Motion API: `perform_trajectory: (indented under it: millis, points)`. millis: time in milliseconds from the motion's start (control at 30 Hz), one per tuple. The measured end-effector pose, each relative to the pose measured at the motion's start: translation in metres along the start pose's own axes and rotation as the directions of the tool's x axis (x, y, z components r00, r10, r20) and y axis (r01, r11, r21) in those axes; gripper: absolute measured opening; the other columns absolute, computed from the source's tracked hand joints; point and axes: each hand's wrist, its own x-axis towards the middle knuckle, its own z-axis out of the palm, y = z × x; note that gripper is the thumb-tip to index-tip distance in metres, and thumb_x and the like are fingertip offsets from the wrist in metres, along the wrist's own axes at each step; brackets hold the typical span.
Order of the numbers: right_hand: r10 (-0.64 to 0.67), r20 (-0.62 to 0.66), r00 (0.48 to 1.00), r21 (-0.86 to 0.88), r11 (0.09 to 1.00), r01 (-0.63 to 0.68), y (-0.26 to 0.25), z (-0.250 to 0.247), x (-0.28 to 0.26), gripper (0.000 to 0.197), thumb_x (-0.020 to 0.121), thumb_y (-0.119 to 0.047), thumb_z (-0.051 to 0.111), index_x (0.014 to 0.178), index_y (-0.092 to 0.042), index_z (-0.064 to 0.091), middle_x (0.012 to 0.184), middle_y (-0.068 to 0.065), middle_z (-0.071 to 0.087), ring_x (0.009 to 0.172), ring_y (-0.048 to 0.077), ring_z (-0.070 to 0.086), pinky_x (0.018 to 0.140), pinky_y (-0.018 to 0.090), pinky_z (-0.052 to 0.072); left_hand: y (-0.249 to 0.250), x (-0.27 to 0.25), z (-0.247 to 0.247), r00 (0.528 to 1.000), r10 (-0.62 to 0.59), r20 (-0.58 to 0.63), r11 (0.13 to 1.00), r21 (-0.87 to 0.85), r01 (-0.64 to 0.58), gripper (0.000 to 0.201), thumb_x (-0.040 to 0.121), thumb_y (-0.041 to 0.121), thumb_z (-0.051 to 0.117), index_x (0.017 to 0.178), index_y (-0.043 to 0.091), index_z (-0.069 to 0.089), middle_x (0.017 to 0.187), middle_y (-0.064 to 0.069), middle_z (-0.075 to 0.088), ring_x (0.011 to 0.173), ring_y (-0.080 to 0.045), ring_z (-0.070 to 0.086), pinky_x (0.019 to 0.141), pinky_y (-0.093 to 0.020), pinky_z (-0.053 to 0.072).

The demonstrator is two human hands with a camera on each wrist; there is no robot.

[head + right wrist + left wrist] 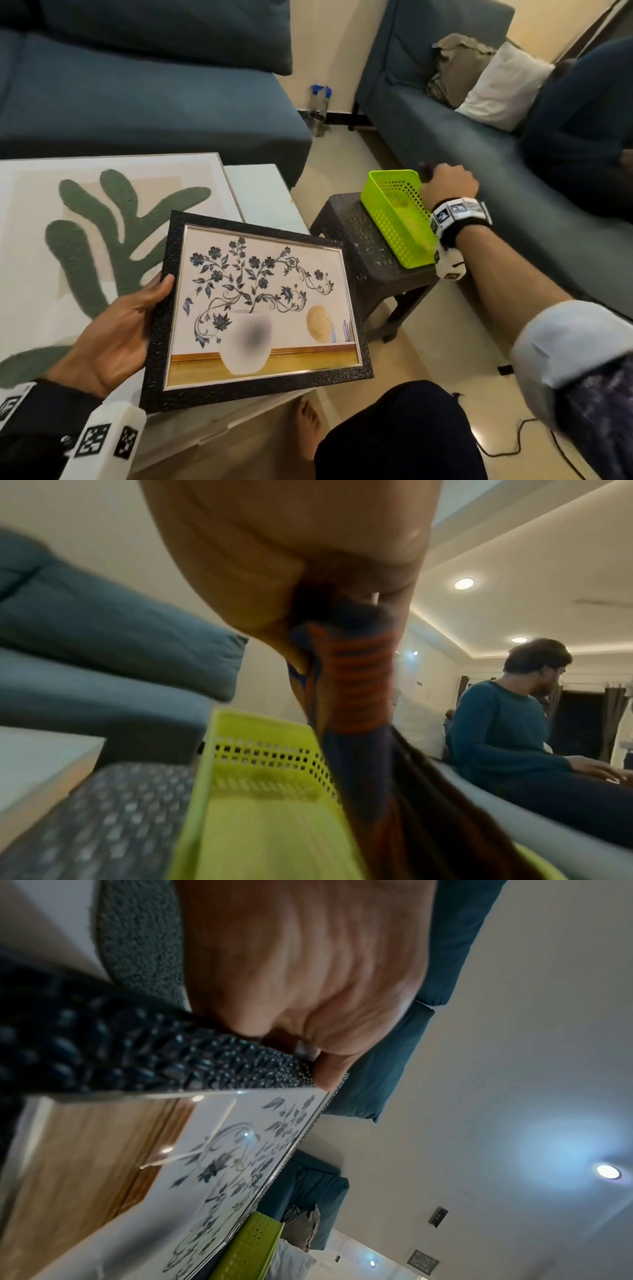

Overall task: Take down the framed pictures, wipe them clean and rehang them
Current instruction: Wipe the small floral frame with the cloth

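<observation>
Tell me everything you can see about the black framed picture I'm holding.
The black framed picture has a pebbled dark frame, a silver inner edge and reflective glazing. It shows blue flowers rising from a white vase on a yellow shelf. It lies face up, tilted, over the white table's corner, the left hand gripping its left edge.

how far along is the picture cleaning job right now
Done: two pictures are down, the green leaf picture on the white table and the black-framed flower picture held by the left hand. In hand: the right hand grips a striped cloth at the green basket. Left: wiping and rehanging.
</observation>
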Motion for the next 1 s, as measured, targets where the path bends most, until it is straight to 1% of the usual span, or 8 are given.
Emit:
perform_trajectory:
  millis: [167,367,467,533,633,767,867,1000]
  points:
    - [-0.061,0.212,0.975,-0.068,0.995,0.077,-0.011,0.045,-0.003,0.038,0.103,-0.038,0.051,0.117,-0.008,0.07,0.122,0.021,0.067,0.113,0.041,0.064,0.089,0.042,0.052,-0.002,0.007,-0.003,0.999,-0.013,-0.045,1.0,0.0,0.013,0.037,0.108,0.025,0.046,0.121,0.018,0.08,0.127,-0.019,0.074,0.097,-0.032,0.079,0.068,-0.053,0.066]
    - [0.148,0.494,0.857,0.181,0.946,-0.268,-0.004,0.056,0.002,0.069,0.085,-0.075,0.048,0.084,-0.006,0.055,0.092,0.013,0.067,0.085,0.032,0.064,0.078,0.037,0.049,-0.002,0.009,-0.007,0.999,-0.01,-0.047,1.0,-0.015,0.009,0.037,0.108,0.024,0.046,0.133,0.016,0.073,0.129,-0.018,0.073,0.101,-0.032,0.078,0.069,-0.052,0.066]
    - [0.171,0.585,0.793,0.336,0.838,-0.43,0.004,0.057,0.008,0.052,0.072,-0.055,0.066,0.096,-0.009,0.07,0.089,0.016,0.071,0.088,0.035,0.07,0.084,0.044,0.054,0.001,0.009,-0.006,0.999,-0.008,-0.038,1.0,-0.021,0.007,0.039,0.108,0.024,0.046,0.137,0.017,0.07,0.131,-0.018,0.073,0.103,-0.031,0.078,0.073,-0.053,0.066]
    - [0.217,0.484,0.848,0.453,0.767,-0.455,0.001,0.043,-0.003,0.047,0.069,-0.042,0.071,0.104,-0.01,0.073,0.086,0.014,0.069,0.094,0.037,0.071,0.08,0.043,0.053,0.002,0.012,-0.003,1.0,-0.007,-0.028,1.0,-0.004,0.007,0.037,0.108,0.025,0.046,0.13,0.017,0.074,0.13,-0.017,0.073,0.103,-0.03,0.078,0.076,-0.053,0.065]
    - [-0.056,0.124,0.991,0.573,0.819,-0.025,-0.027,0.029,-0.053,0.038,0.085,-0.036,0.07,0.119,-0.02,0.072,0.113,0.005,0.072,0.109,0.025,0.066,0.09,0.031,0.048,0.005,0.007,-0.002,1.0,-0.004,-0.025,1.0,0.016,0.004,0.039,0.105,0.025,0.048,0.134,0.016,0.073,0.133,-0.016,0.072,0.108,-0.03,0.076,0.084,-0.056,0.062]
    - [-0.641,0.263,0.721,0.607,0.691,0.392,-0.081,0.043,-0.115,0.055,0.092,-0.058,0.063,0.136,-0.025,0.061,0.129,-0.005,0.064,0.112,0.011,0.059,0.093,0.027,0.042,0.01,0.0,0.003,1.0,-0.021,-0.011,0.998,0.054,0.021,0.042,0.106,0.025,0.046,0.143,0.015,0.063,0.138,-0.018,0.068,0.116,-0.032,0.073,0.087,-0.054,0.063]
    - [-0.678,0.423,0.601,0.632,0.696,0.34,-0.105,0.051,-0.116,0.078,0.084,-0.08,0.052,0.135,-0.023,0.061,0.129,0.001,0.067,0.114,0.018,0.063,0.1,0.037,0.049,0.02,-0.005,0.004,1.0,-0.022,0.006,0.997,0.068,0.021,0.041,0.107,0.025,0.047,0.143,0.015,0.064,0.137,-0.018,0.069,0.109,-0.031,0.076,0.085,-0.05,0.065]
    - [-0.662,0.505,0.554,0.736,0.665,0.125,-0.106,0.056,-0.102,0.083,0.067,-0.088,0.06,0.1,-0.014,0.08,0.101,0.012,0.077,0.094,0.027,0.073,0.094,0.047,0.054,0.039,-0.009,0.011,0.999,0.033,0.016,0.991,0.131,-0.035,0.038,0.098,0.023,0.054,0.131,0.013,0.071,0.117,-0.014,0.077,0.091,-0.024,0.078,0.073,-0.039,0.067]
